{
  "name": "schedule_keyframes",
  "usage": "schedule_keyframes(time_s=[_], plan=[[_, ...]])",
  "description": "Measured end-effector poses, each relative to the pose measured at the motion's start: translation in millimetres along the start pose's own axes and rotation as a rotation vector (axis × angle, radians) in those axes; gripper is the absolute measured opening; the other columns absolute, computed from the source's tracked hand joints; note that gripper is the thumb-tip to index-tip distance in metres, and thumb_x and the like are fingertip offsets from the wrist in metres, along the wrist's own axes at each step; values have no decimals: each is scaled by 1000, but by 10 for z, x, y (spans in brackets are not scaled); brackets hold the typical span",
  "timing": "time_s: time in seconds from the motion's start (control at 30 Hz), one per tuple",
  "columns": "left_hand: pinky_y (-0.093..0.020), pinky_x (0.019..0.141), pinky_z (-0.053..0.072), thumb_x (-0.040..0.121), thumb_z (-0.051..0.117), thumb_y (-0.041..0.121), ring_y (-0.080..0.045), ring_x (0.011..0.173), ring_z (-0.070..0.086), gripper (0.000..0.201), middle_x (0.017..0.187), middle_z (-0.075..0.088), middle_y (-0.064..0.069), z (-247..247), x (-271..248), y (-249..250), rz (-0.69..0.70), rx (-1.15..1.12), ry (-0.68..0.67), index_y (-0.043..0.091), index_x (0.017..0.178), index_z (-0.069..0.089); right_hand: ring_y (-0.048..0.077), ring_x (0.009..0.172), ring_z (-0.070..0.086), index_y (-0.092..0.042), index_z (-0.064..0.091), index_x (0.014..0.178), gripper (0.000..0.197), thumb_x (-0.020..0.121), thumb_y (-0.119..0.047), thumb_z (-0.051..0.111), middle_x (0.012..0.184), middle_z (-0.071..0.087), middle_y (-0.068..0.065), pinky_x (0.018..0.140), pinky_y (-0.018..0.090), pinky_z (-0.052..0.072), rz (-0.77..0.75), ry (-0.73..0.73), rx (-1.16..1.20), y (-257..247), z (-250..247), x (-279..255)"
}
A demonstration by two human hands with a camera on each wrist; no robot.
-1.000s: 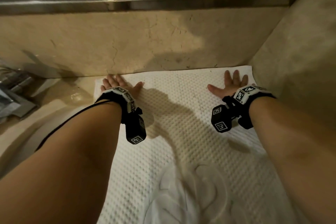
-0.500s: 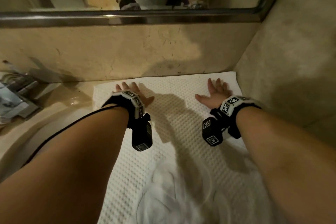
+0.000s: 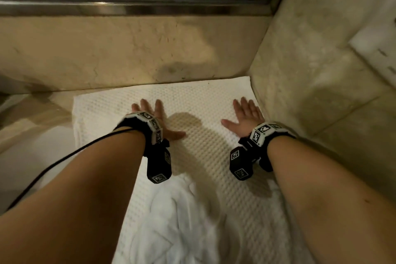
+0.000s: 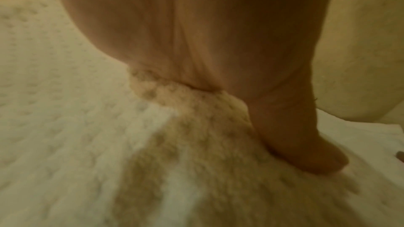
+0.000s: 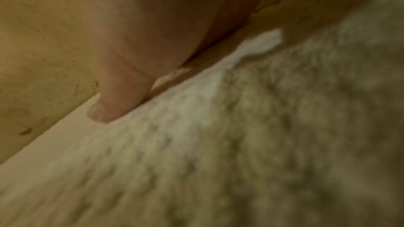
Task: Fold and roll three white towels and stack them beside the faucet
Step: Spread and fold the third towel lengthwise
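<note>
A white waffle-textured towel (image 3: 199, 100) lies spread flat on the beige counter, its far edge near the back wall. My left hand (image 3: 154, 113) presses flat on it left of centre, fingers straight and spread. My right hand (image 3: 244, 113) lies flat on its right part, close to the side wall. The left wrist view shows my palm and thumb on the towel (image 4: 65, 127). In the right wrist view my thumb rests on the towel (image 5: 218, 144). A crumpled smooth white cloth (image 3: 177, 225) lies on the towel's near part between my forearms. No faucet is in view.
The beige stone back wall (image 3: 128, 49) carries a mirror with a metal frame (image 3: 132, 6) above it. A side wall (image 3: 310, 70) closes the right. A sink basin rim (image 3: 27, 150) curves at the left. A black cable (image 3: 64, 161) runs along my left forearm.
Both hands have slid back toward me across the towel, away from its far edge, staying flat. The view has shifted right, so the faucet at the left has left the frame.
</note>
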State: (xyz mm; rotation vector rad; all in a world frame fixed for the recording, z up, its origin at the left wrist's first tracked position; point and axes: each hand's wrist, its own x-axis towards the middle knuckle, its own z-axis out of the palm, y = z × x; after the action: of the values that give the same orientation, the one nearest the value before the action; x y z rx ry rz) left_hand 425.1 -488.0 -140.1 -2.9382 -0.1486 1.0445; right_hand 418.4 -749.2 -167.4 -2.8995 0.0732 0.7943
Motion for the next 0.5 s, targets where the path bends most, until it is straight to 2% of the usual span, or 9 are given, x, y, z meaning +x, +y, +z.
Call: schedule_keyframes(time_s=[0.13, 0.23, 0.3, 0.4, 0.43, 0.5], plan=[[-56, 116, 6, 65, 46, 87, -40, 144, -14, 122, 156, -24, -13, 41, -21, -21, 13, -65, 30, 27, 149, -19, 23, 145, -21, -23, -12, 151, 84, 91, -66, 29, 157, -24, 3, 119, 37, -9, 33, 10, 10, -99, -28, -77], [-52, 117, 10, 80, 53, 69, -38, 146, -6, 102, 158, -14, -13, -15, -49, -120, 2, -183, 102, 26, 152, -4, 24, 147, -14, -20, -5, 152, 80, 94, -52, 40, 159, -14, 5, 120, 37, -3, 12, 58, 72, -278, -126, -138], [-48, 116, 16, 88, 53, 57, -37, 146, 5, 88, 159, -4, -13, -112, -87, -364, -80, -267, 162, 24, 153, 4, 25, 147, 0, -17, 7, 153, 74, 95, -44, 45, 160, 0, 6, 121, 35, 7, -45, 129, 111, -437, -225, -133], [-45, 107, 33, 92, 58, 28, -40, 134, 36, 58, 149, 28, -23, -178, -89, -859, -242, -411, 330, 6, 142, 38, 29, 137, 32, -15, 26, 148, 61, 96, -36, 48, 153, 23, 11, 113, 35, 29, -55, 181, 97, -612, -378, -69], [-44, 105, 35, 92, 59, 19, -40, 131, 39, 51, 145, 33, -25, -172, -88, -1031, -295, -438, 378, 0, 137, 44, 30, 133, 39, -14, 30, 145, 57, 96, -33, 49, 150, 29, 12, 109, 35, 34, -46, 171, 98, -675, -404, -28], [-43, 104, 36, 92, 56, 10, -41, 130, 41, 47, 143, 36, -28, -125, -41, -1261, -362, -452, 378, -6, 135, 45, 31, 125, 47, -11, 37, 141, 51, 95, -29, 51, 142, 41, 13, 101, 34, 40, -33, 156, 91, -781, -422, 56]])
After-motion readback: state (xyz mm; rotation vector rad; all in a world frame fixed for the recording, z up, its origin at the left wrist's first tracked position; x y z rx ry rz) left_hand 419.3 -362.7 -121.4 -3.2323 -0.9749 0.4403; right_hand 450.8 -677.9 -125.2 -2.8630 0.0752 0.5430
